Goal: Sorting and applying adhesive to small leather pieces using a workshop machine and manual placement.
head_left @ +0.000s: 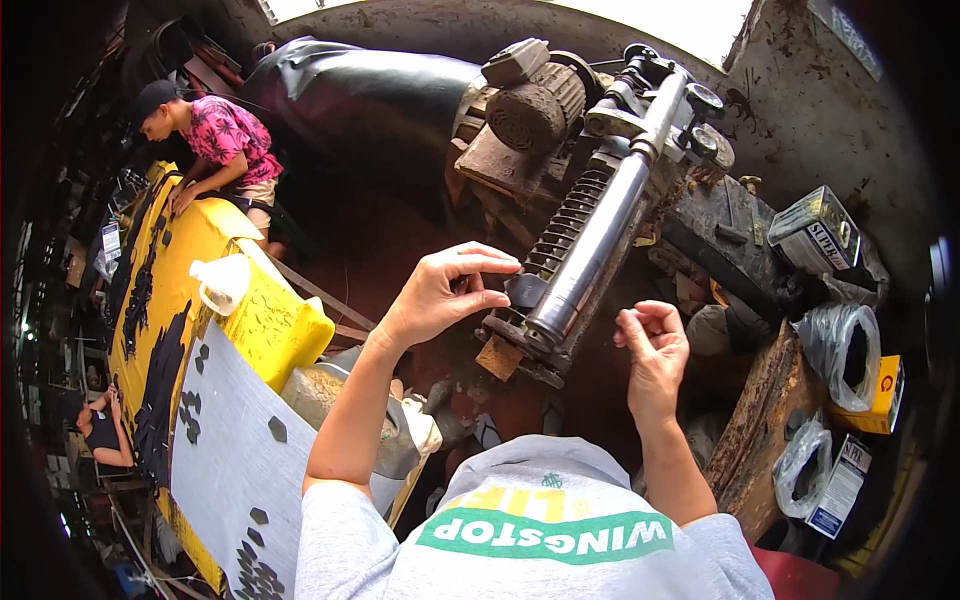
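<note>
My left hand [440, 298] is at the near end of a roller machine. Its thumb and index fingertips pinch the edge of a small dark grey flat piece [526, 290]. The piece lies against the machine's shiny steel roller [598, 240], beside a row of dark metal discs [570, 217]. My right hand [655, 350] hovers to the right of the roller, apart from it. Its fingers are curled in toward the thumb, and whatever they may hold is hidden. A rusty block [498, 357] sits under the roller's near end.
A dirty motor [535, 105] stands behind the roller. On my left, a grey board [240, 440] carries several dark cut pieces, near a yellow surface [150, 300] and a white jug [222, 280]. A person [225, 150] works there. Tins and a plastic bag [845, 350] lie right.
</note>
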The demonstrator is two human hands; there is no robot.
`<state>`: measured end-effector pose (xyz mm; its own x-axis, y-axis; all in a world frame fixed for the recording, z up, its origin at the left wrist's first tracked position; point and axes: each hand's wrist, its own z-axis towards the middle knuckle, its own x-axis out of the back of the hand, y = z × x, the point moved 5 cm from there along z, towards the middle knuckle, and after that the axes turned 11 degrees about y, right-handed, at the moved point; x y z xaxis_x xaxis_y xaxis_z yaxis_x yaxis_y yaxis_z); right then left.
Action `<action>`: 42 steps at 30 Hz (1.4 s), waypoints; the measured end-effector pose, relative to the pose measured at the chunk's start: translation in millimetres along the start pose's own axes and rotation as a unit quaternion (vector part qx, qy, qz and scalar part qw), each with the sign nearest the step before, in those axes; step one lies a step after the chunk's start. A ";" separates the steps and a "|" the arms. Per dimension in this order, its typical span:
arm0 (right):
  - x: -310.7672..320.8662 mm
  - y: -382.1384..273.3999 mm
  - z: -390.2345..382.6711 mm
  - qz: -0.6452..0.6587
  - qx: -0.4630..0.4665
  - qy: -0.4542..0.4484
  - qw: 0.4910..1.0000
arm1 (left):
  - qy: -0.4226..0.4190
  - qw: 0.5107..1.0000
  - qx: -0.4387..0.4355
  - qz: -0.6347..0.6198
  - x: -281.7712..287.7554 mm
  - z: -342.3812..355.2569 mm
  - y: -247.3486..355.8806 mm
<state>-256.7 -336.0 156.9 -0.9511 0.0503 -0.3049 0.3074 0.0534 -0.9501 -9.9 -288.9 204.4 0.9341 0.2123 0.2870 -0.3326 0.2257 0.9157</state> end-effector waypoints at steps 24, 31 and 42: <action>-94.6 -86.7 -72.6 -0.150 0.577 -0.188 0.781 | 0.135 0.648 0.372 -0.651 -14.7 -46.0 40.6; -103.0 -83.8 -76.6 -0.138 0.603 -0.201 0.760 | 0.117 0.663 0.378 -0.636 -38.4 -62.5 66.4; -73.8 -93.5 -67.7 -0.149 0.603 -0.137 0.772 | 0.082 0.701 0.355 -0.613 -56.1 -56.6 65.7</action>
<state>-213.2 -277.3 272.7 -0.9956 -0.0067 0.0937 -0.0219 -0.9534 -0.3008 -91.4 -232.2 232.5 0.4145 0.3917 -0.8214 0.9100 -0.1834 0.3718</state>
